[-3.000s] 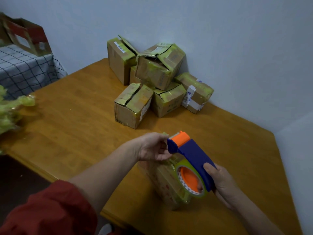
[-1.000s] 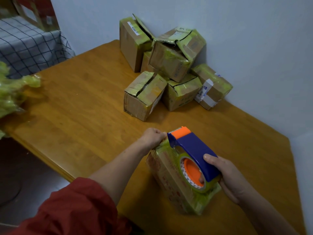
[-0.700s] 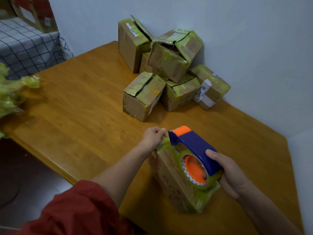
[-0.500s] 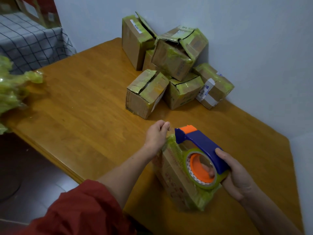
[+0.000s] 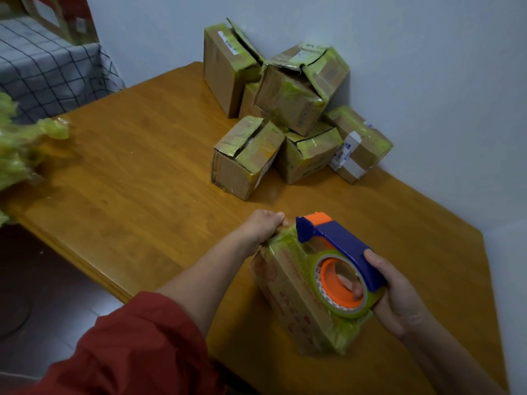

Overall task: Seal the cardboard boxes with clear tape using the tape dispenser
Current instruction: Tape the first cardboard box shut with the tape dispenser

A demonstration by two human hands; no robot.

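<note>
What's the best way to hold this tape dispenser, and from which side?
From behind, on its right: the right hand wraps the blue back of the dispenser, thumb on top, fingers through the orange core. That leaves the orange-tipped cutter end pointing forward over the box.

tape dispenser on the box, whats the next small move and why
Probably draw the tape dispenser back toward the near end of the box. Its orange head sits at the far edge, where the left hand grips that end; the right hand grips the handle.
</note>
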